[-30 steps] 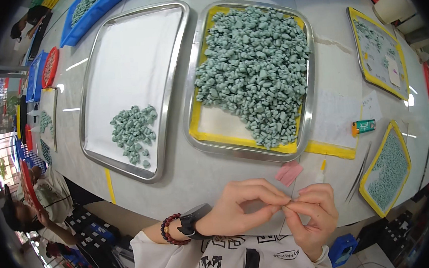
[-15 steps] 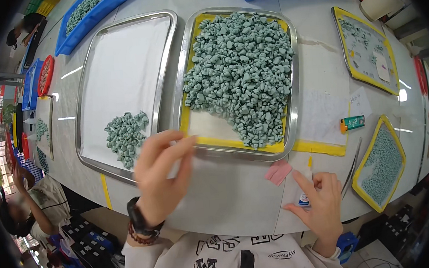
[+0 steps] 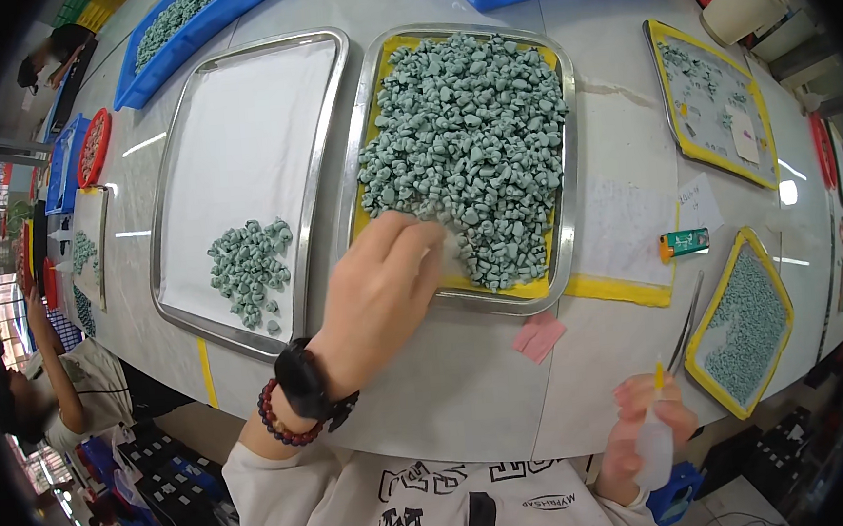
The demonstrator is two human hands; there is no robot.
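While the left hand (image 3: 375, 294), fingers bunched, overhangs one-o'clock pebbles (image 3: 476, 132), catch unclear from here, the right hand (image 3: 624, 446) curls round a four-o'clock bottle (image 3: 656, 450), likely light, squeezable, best held mid-body.

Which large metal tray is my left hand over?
The right tray, yellow-bordered and heaped with green pieces; the left tray is white-lined with a small pile.
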